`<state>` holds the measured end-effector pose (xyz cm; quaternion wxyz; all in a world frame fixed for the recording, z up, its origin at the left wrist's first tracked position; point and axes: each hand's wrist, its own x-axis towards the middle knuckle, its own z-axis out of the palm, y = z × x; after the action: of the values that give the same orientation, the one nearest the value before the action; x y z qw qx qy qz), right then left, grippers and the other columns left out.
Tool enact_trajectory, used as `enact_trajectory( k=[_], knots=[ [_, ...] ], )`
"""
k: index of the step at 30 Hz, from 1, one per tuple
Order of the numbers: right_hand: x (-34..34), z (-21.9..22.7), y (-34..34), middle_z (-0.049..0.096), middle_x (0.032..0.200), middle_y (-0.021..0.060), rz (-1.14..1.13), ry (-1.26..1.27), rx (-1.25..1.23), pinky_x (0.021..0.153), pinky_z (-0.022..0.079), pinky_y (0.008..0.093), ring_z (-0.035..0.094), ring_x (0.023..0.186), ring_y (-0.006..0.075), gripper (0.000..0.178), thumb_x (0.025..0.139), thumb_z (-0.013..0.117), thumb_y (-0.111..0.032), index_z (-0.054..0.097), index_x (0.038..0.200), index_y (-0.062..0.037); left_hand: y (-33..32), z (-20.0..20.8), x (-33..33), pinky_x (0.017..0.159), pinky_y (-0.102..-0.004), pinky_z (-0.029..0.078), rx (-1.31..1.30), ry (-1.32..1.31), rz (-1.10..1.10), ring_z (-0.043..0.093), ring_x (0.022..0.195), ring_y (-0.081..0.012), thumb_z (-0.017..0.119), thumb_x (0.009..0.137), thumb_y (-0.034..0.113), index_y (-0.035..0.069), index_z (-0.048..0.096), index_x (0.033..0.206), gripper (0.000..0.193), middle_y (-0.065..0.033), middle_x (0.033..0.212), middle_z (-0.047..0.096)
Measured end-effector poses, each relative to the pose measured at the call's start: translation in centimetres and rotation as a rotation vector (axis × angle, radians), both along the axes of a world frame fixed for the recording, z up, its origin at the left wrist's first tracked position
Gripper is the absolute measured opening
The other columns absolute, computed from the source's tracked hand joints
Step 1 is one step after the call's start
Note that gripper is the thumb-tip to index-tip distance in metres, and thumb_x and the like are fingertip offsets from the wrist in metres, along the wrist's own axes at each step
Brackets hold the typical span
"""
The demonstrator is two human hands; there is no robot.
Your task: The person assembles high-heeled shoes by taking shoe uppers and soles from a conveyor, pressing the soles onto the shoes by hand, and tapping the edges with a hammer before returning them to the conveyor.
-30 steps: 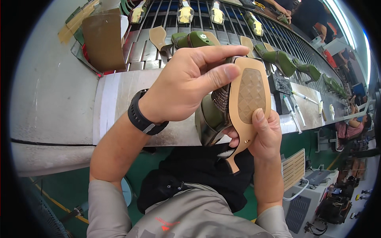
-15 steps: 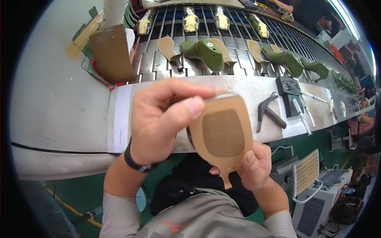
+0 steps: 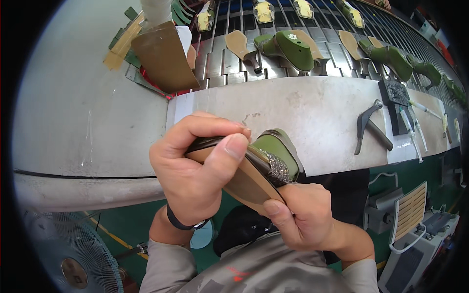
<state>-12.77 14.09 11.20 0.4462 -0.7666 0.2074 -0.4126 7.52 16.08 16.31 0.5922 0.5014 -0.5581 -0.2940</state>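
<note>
Both hands grip a shoe with a tan sole [image 3: 242, 183], tilted above the front edge of the worktable. A green shoe last [image 3: 278, 146] sits in it under a glittery strap [image 3: 277, 168]. My left hand [image 3: 193, 166] is closed round one end, thumb on the sole's underside and fingers along the edge. My right hand [image 3: 308, 212] holds the other part, thumb against the tan sole and fingers by the strap. My left palm hides part of the shoe.
A dark hand tool [image 3: 371, 127] lies on the worktable [image 3: 327, 107] at the right, beside a rough-topped black block [image 3: 395, 93] and syringes [image 3: 413, 127]. Behind runs a slatted conveyor with green lasts [image 3: 295, 51] and tan soles [image 3: 238, 44]. A cardboard box [image 3: 163, 56] stands left; a fan [image 3: 73, 259] is lower left.
The shoe has turned from its flat tan underside facing me to a side tilt, so the green last and glittery strap show. The bench scene has shifted rightward in view.
</note>
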Motion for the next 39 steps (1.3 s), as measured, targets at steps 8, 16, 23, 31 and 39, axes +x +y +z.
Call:
enact_trajectory(
  k=[8,16,23,31,39],
  knots=[
    [-0.3,-0.7,-1.0,0.063,0.07,0.0106,-0.13,-0.003,0.103,0.049,0.049,0.0372,0.062,0.054,0.028,0.015,0.095,0.078,-0.014,0.071,0.095,-0.001,-1.6,-1.0,0.8,0.085,-0.0285,0.055,-0.111,-0.208,0.178,0.068,0.094,-0.0139,0.083,0.089,0.005,-0.003,0.073,0.111,0.025,-0.0108,0.105,0.073],
    [-0.1,-1.3,-2.0,0.059,0.067,0.0105,-0.224,-0.009,-0.156,0.048,0.047,0.0384,0.06,0.053,0.0278,0.017,0.093,0.08,-0.013,0.067,0.093,-0.0015,-2.1,-1.3,1.0,0.087,-0.0276,0.053,-0.104,-0.222,0.204,0.066,0.095,-0.014,0.085,0.089,0.006,-0.002,0.074,0.113,0.028,-0.0084,0.103,0.072],
    [0.3,-2.2,-2.9,0.062,0.066,0.0093,-0.216,-0.059,-0.089,0.047,0.046,0.0335,0.059,0.049,0.0238,0.02,0.096,0.08,-0.016,0.067,0.089,-0.002,-2.1,-1.5,1.2,0.088,-0.0276,0.053,-0.081,-0.212,0.258,0.066,0.094,-0.0133,0.084,0.09,0.007,-0.001,0.074,0.113,0.027,-0.0085,0.1,0.074],
    [-1.6,-1.7,-3.2,0.062,0.068,0.0101,-0.185,0.011,0.135,0.049,0.048,0.0398,0.061,0.053,0.0298,0.026,0.088,0.085,-0.016,0.062,0.085,-0.0035,-2.5,-1.9,-0.4,0.09,-0.0286,0.052,-0.124,-0.189,0.243,0.066,0.095,-0.0136,0.08,0.09,0.003,-0.002,0.073,0.113,0.024,-0.0096,0.102,0.073],
    [-4.4,2.6,-6.5,0.068,0.077,0.0218,-0.261,-0.045,-0.101,0.069,0.056,0.0512,0.069,0.074,0.0461,0.054,0.076,0.085,-0.033,0.059,0.109,0.0012,-4.9,-1.4,-6.0,0.099,-0.0414,0.05,-0.314,-0.272,-0.242,0.063,0.104,-0.0287,0.069,0.1,0.05,-0.003,0.068,0.12,0.057,-0.017,0.11,0.068]
  ],
)
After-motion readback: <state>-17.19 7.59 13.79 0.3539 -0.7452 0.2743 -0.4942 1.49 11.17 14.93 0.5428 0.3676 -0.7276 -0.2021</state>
